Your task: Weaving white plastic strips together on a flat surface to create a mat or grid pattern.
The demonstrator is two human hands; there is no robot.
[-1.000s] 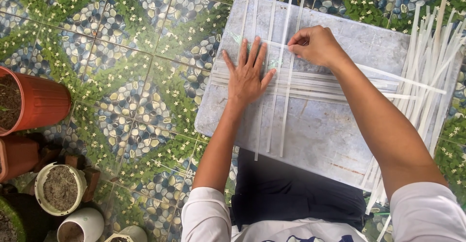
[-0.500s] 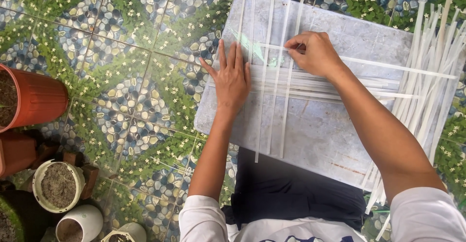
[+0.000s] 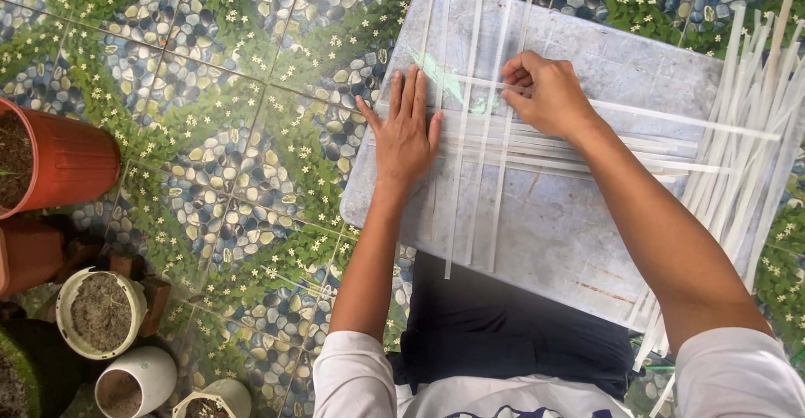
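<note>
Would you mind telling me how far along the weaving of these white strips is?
Early stage. Done: a few upright strips cross a band of sideways strips on the grey board. In hand: the left hand lies flat on the crossing, while the right hand pinches another sideways strip. Left: a large loose bundle of strips remains unwoven at the board's right edge.

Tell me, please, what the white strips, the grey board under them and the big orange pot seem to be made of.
White strips: probably thin plastic or split cane; flat, pale, slightly translucent, and bending easily.
Grey board: looks like moulded plastic with a matt, scuffed surface and rounded corners, possibly a lid.
Orange pot: likely plastic, since its wall is smooth and even in colour; clay cannot be excluded.
</note>
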